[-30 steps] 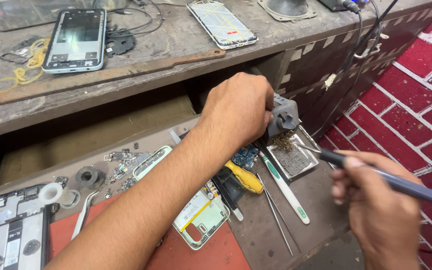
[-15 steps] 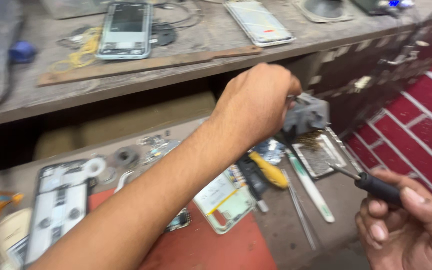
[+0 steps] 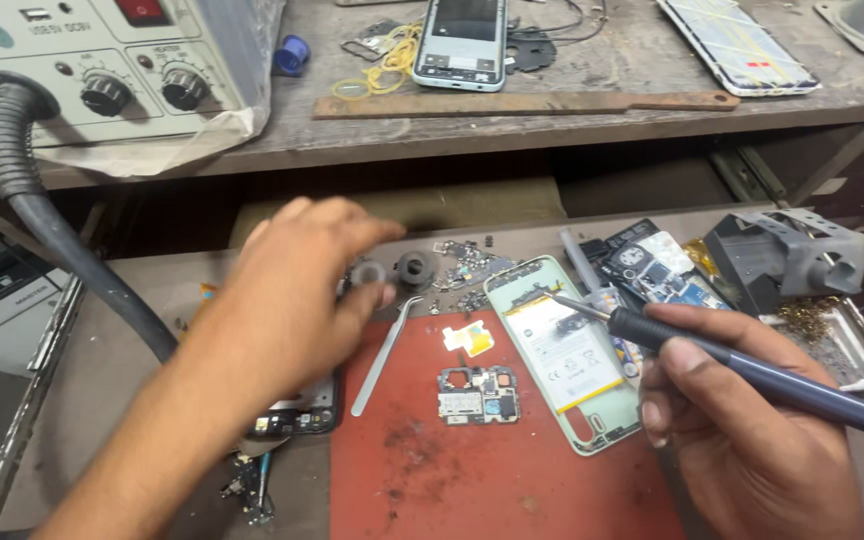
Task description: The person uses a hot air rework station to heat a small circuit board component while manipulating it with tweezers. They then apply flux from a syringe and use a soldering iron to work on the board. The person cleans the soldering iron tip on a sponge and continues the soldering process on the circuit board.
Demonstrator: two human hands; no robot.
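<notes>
Grey corrugated hose ran down from the cream rework station at far left. My left hand hovered over the lower bench, fingers loosely spread and apart, gripping nothing; its fingertips sat just beside a small grey round part. Under that hand a dark phone frame showed, mostly hidden. Next to the round part was a second dark round piece, with loose screws and scraps scattered close by. Metal tweezers lay tilted at the left edge of the red work mat. On the mat: a small yellow tab and a small circuit board, near each other but apart. To the right lay an opened phone with pale green back, battery side up, half on the mat. My right hand was clamped around a blue-handled soldering iron, tip over the top end of the green phone; contact I couldn't tell. Another opened phone lay behind. Far right: grey iron stand by a metal tray with brass scraps. On the upper shelf: a phone face up, yellow bands, a rusty flat bar, a second phone.
</notes>
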